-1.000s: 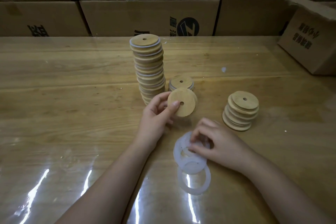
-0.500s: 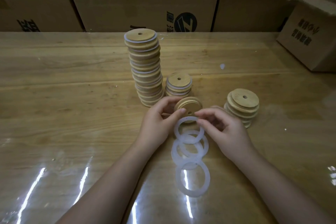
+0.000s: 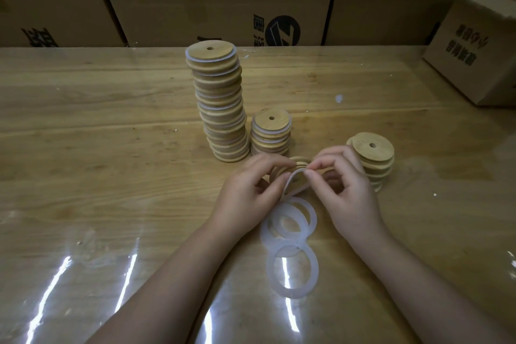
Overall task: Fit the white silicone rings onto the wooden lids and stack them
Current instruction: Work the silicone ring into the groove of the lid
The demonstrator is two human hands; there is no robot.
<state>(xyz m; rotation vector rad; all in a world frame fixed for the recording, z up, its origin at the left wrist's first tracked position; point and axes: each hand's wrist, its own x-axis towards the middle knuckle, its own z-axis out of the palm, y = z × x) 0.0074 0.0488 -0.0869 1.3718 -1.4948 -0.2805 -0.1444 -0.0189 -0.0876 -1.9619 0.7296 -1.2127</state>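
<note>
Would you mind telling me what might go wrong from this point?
The tall stack leans and stands close to the left hand; a nudge could topple it. The ring pinched by the right hand is only partly round the lid, so it may snap off or seat crooked.

three stacks of wooden lids on the worktop (image 3: 111, 148): tall stack (image 3: 220, 109), middle stack (image 3: 270, 134), right stack (image 3: 372, 159). two hands, left hand (image 3: 248, 195) and right hand (image 3: 346, 190), share one held lid (image 3: 296, 165) and one held ring (image 3: 294, 184). three loose rings (image 3: 293, 271) toward the front edge.
</note>
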